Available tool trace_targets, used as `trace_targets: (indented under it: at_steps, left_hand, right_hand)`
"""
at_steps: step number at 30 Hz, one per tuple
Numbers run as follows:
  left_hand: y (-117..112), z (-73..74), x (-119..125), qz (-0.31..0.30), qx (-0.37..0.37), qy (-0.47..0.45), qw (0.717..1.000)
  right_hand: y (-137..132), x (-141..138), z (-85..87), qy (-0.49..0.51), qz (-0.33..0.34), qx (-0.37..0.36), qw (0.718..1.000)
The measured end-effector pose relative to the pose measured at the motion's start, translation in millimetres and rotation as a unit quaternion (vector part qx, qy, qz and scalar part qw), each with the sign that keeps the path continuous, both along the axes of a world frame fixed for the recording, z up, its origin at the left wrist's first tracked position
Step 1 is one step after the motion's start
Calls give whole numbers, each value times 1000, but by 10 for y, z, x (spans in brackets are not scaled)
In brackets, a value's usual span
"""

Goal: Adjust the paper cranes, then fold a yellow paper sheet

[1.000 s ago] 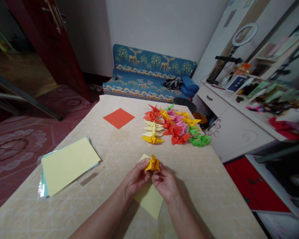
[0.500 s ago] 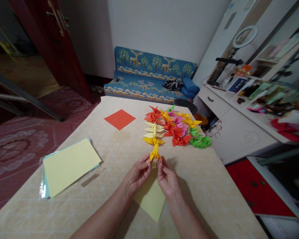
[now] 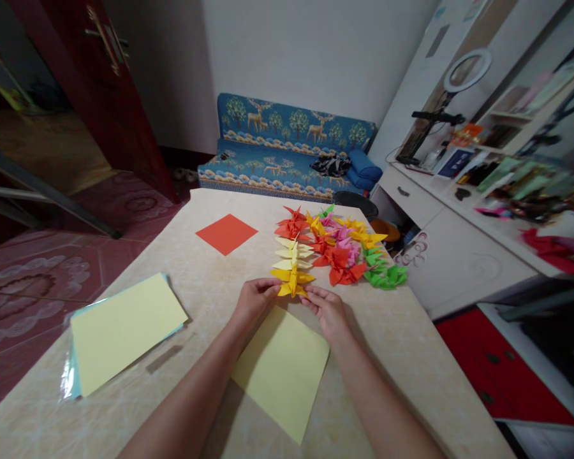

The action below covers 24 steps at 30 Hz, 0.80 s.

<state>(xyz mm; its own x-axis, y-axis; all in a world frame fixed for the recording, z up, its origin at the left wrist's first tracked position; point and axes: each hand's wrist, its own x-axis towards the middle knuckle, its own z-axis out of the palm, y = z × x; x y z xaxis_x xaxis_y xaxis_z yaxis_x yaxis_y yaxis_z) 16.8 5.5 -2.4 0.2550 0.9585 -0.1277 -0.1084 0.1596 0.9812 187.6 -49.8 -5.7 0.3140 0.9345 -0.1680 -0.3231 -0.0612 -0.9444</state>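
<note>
An orange-yellow origami crane [image 3: 293,288] is at the near end of a row of folded cranes. My left hand [image 3: 257,301] pinches its left wing tip, and my right hand [image 3: 324,307] has its fingertips at the right wing. Just beyond it lie another yellow crane [image 3: 281,275] and pale yellow cranes [image 3: 293,250]. Red cranes [image 3: 339,262], pink cranes [image 3: 345,239] and green cranes [image 3: 386,275] fill the group to the right. Beneath my wrists a square sheet of pale yellow paper [image 3: 284,373] lies flat on the table.
On the table [image 3: 382,382], a red paper square [image 3: 227,234] lies at the back left. A stack of yellow and blue paper [image 3: 129,331] with a clear wrapper is at the left. Behind stands a blue patterned sofa [image 3: 277,153]; a cluttered dresser [image 3: 440,223] is at the right.
Both hands have moved forward with the orange-yellow crane, lowering it against the near end of the row. More of the pale yellow sheet shows now.
</note>
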Motion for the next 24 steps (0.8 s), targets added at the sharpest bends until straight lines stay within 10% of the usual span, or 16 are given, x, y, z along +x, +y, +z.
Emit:
trace_targets:
  at_steps: [9,14,24]
  left_hand:
    - [21,-108,-16,46,141,201,968]
    - [28,-69,-17,33,255,379,889]
    - [-6,-76,-3,18,282,427,859]
  right_hand:
    - [52,79,-56,-289,-31,54,955]
    - [82,81,-121,-384,-22,76,920]
    - [58,39,-161,-528,-26,60,847]
